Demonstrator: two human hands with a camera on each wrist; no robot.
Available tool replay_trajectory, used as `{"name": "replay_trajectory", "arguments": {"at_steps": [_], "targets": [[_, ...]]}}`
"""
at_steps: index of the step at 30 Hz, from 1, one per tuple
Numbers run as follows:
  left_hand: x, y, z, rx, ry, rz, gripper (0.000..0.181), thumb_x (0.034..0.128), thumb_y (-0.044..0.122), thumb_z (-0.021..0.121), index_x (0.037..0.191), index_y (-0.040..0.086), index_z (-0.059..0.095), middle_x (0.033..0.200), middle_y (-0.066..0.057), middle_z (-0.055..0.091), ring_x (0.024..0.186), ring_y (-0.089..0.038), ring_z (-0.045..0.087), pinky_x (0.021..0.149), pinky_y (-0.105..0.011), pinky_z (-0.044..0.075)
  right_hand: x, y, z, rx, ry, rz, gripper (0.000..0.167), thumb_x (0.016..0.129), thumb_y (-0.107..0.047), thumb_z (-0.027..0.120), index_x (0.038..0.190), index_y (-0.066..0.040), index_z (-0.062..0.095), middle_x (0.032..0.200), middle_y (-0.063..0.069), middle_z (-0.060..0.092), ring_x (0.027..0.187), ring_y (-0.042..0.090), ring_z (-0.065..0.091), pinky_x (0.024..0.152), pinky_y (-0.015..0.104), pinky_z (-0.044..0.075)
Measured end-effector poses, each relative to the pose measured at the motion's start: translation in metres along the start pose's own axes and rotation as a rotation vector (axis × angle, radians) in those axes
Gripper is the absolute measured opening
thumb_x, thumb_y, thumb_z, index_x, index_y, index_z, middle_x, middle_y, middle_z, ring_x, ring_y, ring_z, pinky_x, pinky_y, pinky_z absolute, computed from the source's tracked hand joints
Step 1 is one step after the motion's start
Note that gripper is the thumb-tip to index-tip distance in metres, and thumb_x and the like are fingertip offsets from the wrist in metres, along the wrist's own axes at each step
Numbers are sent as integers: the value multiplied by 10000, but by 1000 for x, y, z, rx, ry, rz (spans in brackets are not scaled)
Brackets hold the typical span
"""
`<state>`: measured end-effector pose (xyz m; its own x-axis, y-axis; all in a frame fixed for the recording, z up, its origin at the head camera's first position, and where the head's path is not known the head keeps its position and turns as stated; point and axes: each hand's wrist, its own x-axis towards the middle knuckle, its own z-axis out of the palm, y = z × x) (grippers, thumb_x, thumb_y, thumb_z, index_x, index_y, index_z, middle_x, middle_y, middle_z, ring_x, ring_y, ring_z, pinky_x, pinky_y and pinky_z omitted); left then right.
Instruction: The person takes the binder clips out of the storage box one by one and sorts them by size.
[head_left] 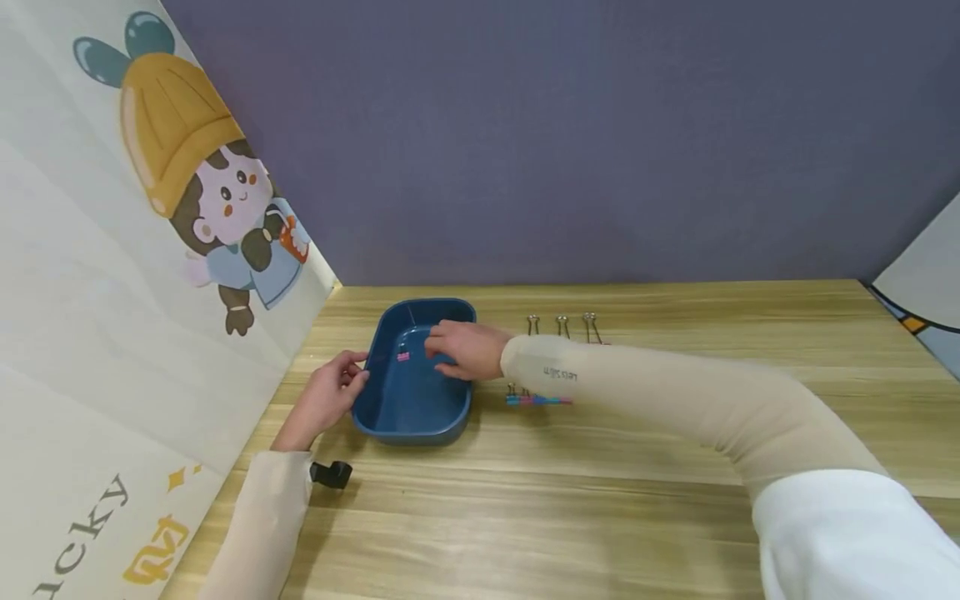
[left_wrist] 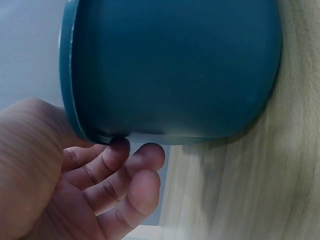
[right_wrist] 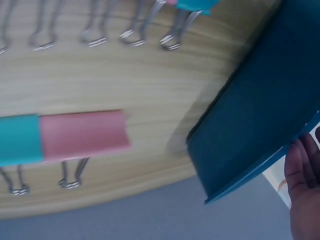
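A dark blue plastic bin (head_left: 416, 408) stands at the table's left side. My left hand (head_left: 330, 396) holds its left rim, with the thumb at the rim and the fingertips (left_wrist: 145, 187) by the outer wall. My right hand (head_left: 468, 350) hangs over the right part of the bin, fingers loosely bent; nothing shows between them. In the right wrist view only part of that hand (right_wrist: 305, 195) appears, beside the rim. A small pink binder clip (head_left: 403, 356) lies inside the bin. Right of the bin sits a front row of small coloured binder clips (head_left: 538, 400).
Behind the right sleeve (head_left: 637, 371), a back row of larger binder clips shows mostly its wire handles (head_left: 562, 323). The right wrist view shows a pink clip (right_wrist: 82, 135) and a teal clip (right_wrist: 19, 140) side by side. A grey partition (head_left: 570, 150) stands behind the table; a printed white wall (head_left: 90, 250) borders the left.
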<state>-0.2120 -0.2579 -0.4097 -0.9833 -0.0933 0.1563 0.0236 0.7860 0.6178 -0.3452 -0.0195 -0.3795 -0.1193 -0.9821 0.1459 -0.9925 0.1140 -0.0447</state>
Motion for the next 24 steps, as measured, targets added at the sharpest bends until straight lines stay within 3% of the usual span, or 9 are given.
{"name": "replay_trajectory", "arguments": {"at_steps": [9,24], "targets": [[2,-3,3,-13,14,11,300,950,80,555,1227,-32,539,774,-72,552,551,-162,528,458,-297,466,21,-6,11,41,-21,53,227,928,-173,607,1143,-99,602,1083,21,569,1031,155,517,911,283,420],[4,1,8,3,7,-17,309,956,78,543,1248,-22,526,794,-80,554,570,-172,528,469,-304,469,47,10,24,108,-22,151,362,921,-104,606,1277,-48,562,1194,84,551,1127,208,505,969,318,390]]}}
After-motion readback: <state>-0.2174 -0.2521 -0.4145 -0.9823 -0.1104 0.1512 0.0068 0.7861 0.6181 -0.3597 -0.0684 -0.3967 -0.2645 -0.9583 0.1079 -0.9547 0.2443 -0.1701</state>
